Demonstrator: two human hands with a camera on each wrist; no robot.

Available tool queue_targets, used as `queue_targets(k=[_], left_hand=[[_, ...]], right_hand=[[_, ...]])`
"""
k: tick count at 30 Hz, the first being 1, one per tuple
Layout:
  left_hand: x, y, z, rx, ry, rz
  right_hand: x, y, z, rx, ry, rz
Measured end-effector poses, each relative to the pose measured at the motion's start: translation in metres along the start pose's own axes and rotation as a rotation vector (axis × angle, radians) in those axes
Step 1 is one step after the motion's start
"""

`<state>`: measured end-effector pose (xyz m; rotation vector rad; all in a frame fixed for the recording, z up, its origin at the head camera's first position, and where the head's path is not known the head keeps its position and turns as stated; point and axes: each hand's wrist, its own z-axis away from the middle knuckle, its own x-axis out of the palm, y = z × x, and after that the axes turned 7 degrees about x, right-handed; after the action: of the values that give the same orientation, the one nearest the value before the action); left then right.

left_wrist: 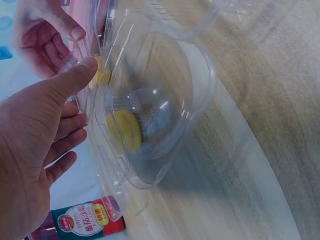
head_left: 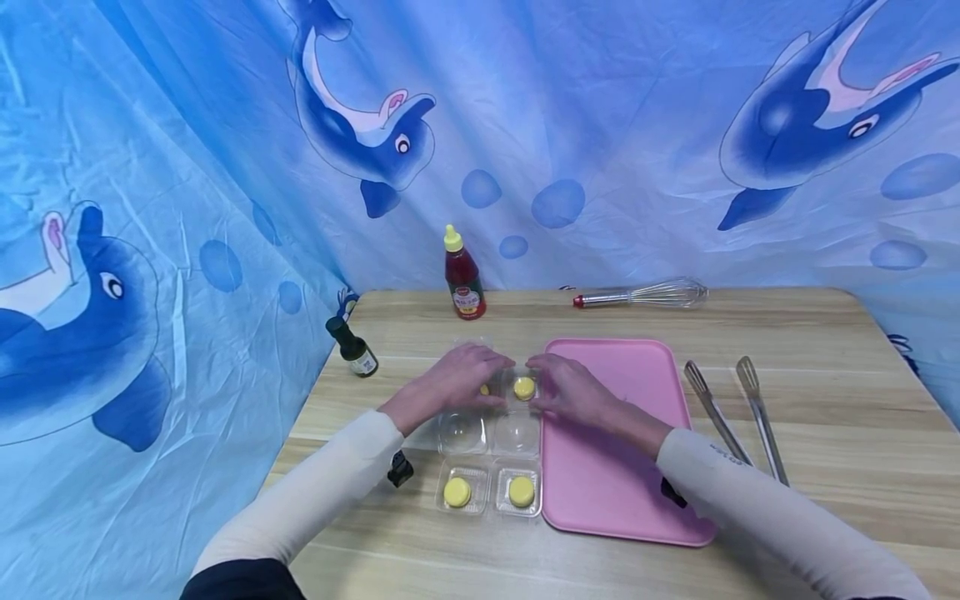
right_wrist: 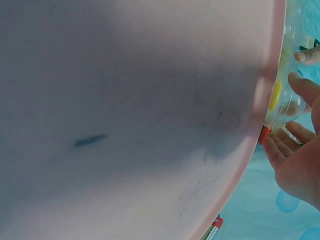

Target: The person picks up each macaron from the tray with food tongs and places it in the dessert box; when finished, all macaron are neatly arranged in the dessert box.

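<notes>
You are bringing both hands together over the tabletop [head_left: 817, 367], your left hand [head_left: 471, 377] and right hand [head_left: 572, 390] cupping opposite sides of a clear container [head_left: 522, 405] that is holding a yellow round [head_left: 524, 388]. Your left hand is gripping its side, the thumb resting along the near edge and the fingers curling round the far side; your right hand is mirroring that grip on the other side, thumb near and fingers far. Whether the container is resting on the wood or hanging slightly above it, you cannot tell from these views. Just left of it, partly beneath your left hand, a second container is holding another yellow round [head_left: 484, 389]. Nearer you, a front-left container [head_left: 481, 505] and a front-right container [head_left: 535, 510] are sitting side by side, each holding a yellow round, with two clear domes [head_left: 461, 442] lying between the two rows. The pink tray [head_left: 607, 500] is lying right beside the containers, under your right forearm. Farther right, metal tongs [head_left: 763, 417] are lying partly behind your sleeve. Toward the back edge, a red sauce bottle [head_left: 467, 287] is standing and a whisk [head_left: 660, 293] is lying, while a small dark bottle [head_left: 352, 348] is standing near the left edge, before a blue dolphin-printed curtain [head_left: 637, 100].
</notes>
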<state>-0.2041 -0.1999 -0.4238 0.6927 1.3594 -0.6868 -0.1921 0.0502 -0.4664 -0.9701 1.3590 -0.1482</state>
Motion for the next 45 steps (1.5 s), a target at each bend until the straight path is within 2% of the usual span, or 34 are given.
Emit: queue_targets(k=[11,20,27,34,39,42,45], left_hand=[[0.002,0.001,-0.006,0.004,-0.017,-0.001],[0.003,0.003,-0.009,-0.001,-0.009,0.032],[0.002,0.003,-0.008,-0.005,-0.004,0.054],[0.002,0.000,-0.005,-0.016,-0.022,0.110],[-0.008,-0.009,0.000,-0.070,-0.029,0.158],[-0.017,-0.019,0.005,-0.132,-0.009,0.223],[-0.024,-0.032,0.011,-0.187,0.029,0.298]], right_hand=[[0.001,0.003,-0.002,0.000,0.001,0.000],[0.003,0.005,0.000,0.039,-0.013,-0.021],[0.003,0.007,0.001,0.007,0.006,-0.011],[0.002,0.009,0.000,-0.001,-0.020,-0.003],[-0.006,0.005,-0.005,-0.023,-0.036,-0.017],[-0.012,0.001,-0.013,-0.027,-0.042,-0.041],[-0.014,-0.002,-0.023,0.007,-0.062,-0.078]])
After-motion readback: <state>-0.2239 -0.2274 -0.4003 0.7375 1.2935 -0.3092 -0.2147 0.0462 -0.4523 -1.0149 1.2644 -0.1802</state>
